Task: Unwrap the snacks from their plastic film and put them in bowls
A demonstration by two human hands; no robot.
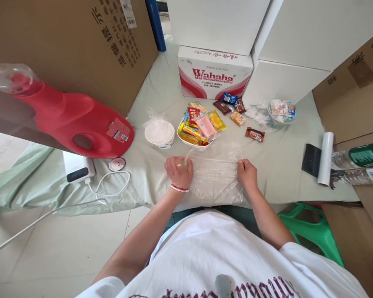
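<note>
A sheet of clear film (216, 174) is held stretched between the two hands, low over the cloth (267, 165) at the near edge of the table. The left hand (178, 171) is curled shut, with the film's left edge pinched between thumb and fingers; the right hand (247, 174) is closed the same way on the right edge. The upper edge of the film is drawn into a straight line, while the part below it is seen to sag and wrinkle.

Just beyond the film, a bowl (202, 145) heaped with wrapped snacks is placed; to its left a covered bowl (159, 133) is seen, and loose snacks (255, 133) are scattered to the right. A roll (325, 157) is laid well off to the right.

Judged from this, the pull is best shared evenly between both hands, so that the film is not torn or folded onto itself. The pinch is better placed near the corners, and the sheet is best lifted clear of the cloth, since clinging there would be likely.
</note>
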